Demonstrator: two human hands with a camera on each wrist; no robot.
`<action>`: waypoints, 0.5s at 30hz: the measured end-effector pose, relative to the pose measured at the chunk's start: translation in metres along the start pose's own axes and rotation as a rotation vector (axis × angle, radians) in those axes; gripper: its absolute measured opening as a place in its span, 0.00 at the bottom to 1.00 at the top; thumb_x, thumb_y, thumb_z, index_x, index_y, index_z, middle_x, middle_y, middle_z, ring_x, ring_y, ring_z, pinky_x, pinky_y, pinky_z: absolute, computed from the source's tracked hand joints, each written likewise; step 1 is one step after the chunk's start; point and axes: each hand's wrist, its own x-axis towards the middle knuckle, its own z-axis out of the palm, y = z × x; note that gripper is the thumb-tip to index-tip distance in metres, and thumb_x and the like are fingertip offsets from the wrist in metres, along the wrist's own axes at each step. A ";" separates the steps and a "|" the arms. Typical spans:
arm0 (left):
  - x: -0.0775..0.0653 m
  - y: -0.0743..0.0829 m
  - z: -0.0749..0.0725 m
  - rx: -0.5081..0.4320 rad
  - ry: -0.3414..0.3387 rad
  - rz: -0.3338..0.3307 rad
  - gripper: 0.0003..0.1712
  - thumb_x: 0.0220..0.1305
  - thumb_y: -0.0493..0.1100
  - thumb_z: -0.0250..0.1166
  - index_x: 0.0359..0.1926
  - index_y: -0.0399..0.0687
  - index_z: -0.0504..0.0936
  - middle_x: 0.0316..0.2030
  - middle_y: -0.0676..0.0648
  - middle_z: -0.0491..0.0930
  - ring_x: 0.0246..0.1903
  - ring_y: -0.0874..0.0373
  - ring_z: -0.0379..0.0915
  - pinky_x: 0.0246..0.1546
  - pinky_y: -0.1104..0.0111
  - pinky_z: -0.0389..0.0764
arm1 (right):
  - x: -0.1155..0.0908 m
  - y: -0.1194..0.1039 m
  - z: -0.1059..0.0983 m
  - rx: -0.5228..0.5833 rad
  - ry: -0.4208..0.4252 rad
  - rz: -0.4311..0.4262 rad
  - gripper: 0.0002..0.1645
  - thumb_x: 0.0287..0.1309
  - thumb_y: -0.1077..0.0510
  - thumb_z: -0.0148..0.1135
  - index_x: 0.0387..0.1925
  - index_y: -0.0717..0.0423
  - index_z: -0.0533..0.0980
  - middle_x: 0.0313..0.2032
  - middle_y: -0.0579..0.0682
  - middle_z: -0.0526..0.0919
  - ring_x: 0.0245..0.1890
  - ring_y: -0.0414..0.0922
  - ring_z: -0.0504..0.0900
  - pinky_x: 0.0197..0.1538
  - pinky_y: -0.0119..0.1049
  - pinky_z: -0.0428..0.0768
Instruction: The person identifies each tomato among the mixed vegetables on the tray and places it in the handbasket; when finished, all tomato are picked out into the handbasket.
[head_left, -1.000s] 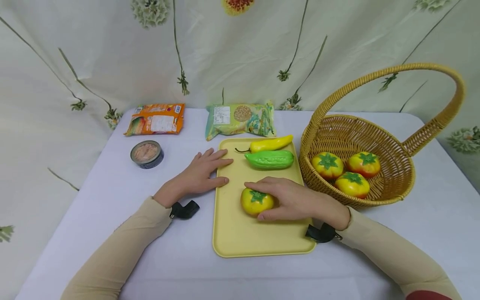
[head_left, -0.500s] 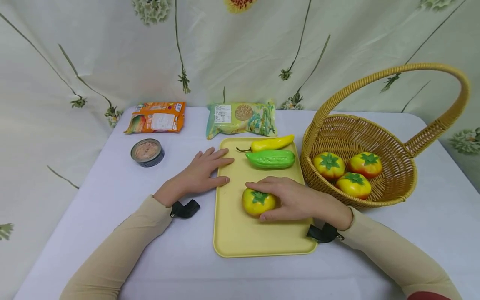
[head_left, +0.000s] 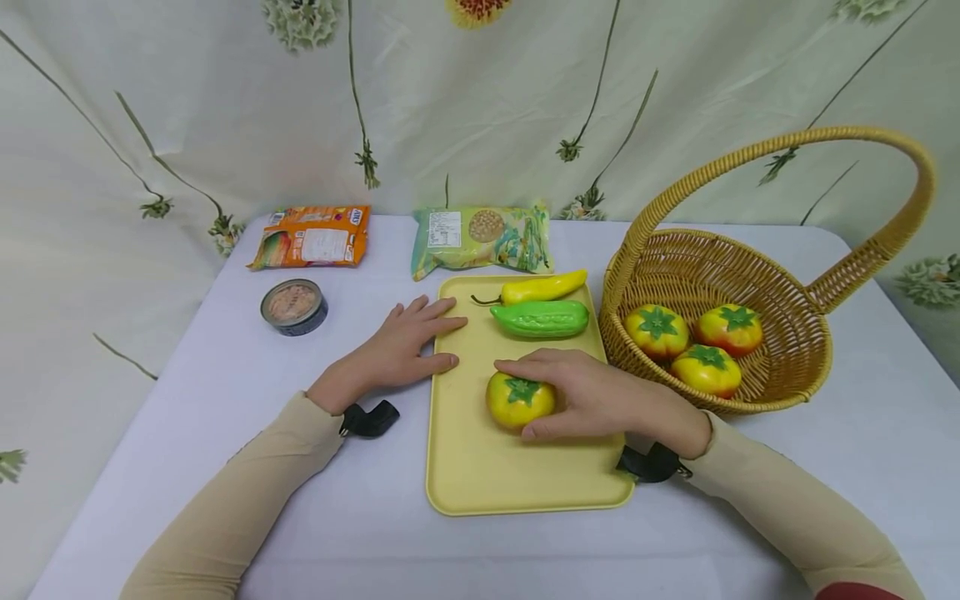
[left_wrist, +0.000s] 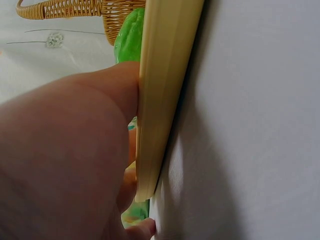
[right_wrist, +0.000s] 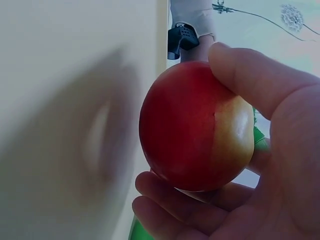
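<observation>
My right hand (head_left: pixel 600 396) grips a yellow-and-red tomato (head_left: pixel 519 410) with a green star-shaped top. In the right wrist view the tomato (right_wrist: pixel 185 125) sits between thumb and fingers, its red underside lifted off the tray and its shadow beside it. Below it is the yellow tray (head_left: pixel 517 483). My left hand (head_left: pixel 401 346) rests with spread fingers along the tray's left edge; the left wrist view shows its thumb against the rim. Across the tray's far end lie a yellow pepper (head_left: pixel 543 288) and a green bumpy gourd (head_left: pixel 540 319).
A handled wicker basket (head_left: pixel 787 400) stands right of the tray, with three more tomatoes (head_left: pixel 705 371) inside. An orange packet (head_left: pixel 315 237) and a green packet (head_left: pixel 483 240) lie at the back. A round can (head_left: pixel 295 307) sits left of my left hand.
My right hand and the tomato have shifted slightly up and to the right in the head view. The left hand stays in place.
</observation>
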 end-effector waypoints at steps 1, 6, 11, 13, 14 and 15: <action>0.000 0.000 0.000 0.000 0.000 -0.001 0.36 0.70 0.55 0.63 0.75 0.51 0.68 0.80 0.40 0.54 0.79 0.30 0.39 0.74 0.30 0.39 | 0.000 0.000 -0.001 -0.004 0.002 0.002 0.46 0.59 0.43 0.72 0.74 0.57 0.67 0.65 0.55 0.79 0.64 0.49 0.78 0.67 0.48 0.77; 0.001 0.000 0.000 0.005 -0.003 -0.004 0.36 0.70 0.55 0.63 0.75 0.51 0.69 0.80 0.40 0.54 0.79 0.30 0.39 0.74 0.30 0.40 | -0.001 0.001 -0.003 -0.018 0.024 0.001 0.46 0.58 0.44 0.73 0.73 0.57 0.68 0.65 0.54 0.79 0.65 0.50 0.78 0.67 0.50 0.77; 0.001 0.001 0.000 0.004 -0.007 -0.007 0.36 0.70 0.55 0.63 0.75 0.51 0.69 0.80 0.40 0.54 0.79 0.30 0.39 0.74 0.30 0.39 | -0.002 0.001 -0.007 -0.011 0.032 0.011 0.47 0.58 0.44 0.73 0.73 0.57 0.67 0.65 0.54 0.79 0.66 0.51 0.77 0.68 0.51 0.76; 0.000 0.001 0.000 0.002 -0.006 -0.006 0.36 0.70 0.55 0.63 0.75 0.51 0.69 0.80 0.40 0.54 0.79 0.30 0.39 0.74 0.30 0.39 | -0.003 0.000 -0.009 -0.007 0.033 0.020 0.47 0.58 0.44 0.73 0.73 0.57 0.67 0.66 0.55 0.78 0.67 0.52 0.76 0.69 0.52 0.75; 0.000 0.000 0.000 0.002 -0.005 -0.006 0.36 0.70 0.55 0.63 0.75 0.51 0.69 0.80 0.40 0.54 0.79 0.30 0.39 0.74 0.30 0.39 | -0.004 0.000 -0.010 -0.009 0.036 0.026 0.47 0.58 0.44 0.74 0.73 0.57 0.67 0.67 0.55 0.77 0.68 0.52 0.76 0.69 0.52 0.75; 0.000 0.000 0.000 0.002 -0.005 -0.006 0.36 0.70 0.55 0.63 0.75 0.51 0.69 0.80 0.40 0.54 0.79 0.30 0.39 0.74 0.30 0.40 | -0.004 0.000 -0.011 -0.014 0.041 0.027 0.47 0.57 0.44 0.74 0.73 0.57 0.68 0.67 0.55 0.77 0.68 0.52 0.76 0.69 0.53 0.75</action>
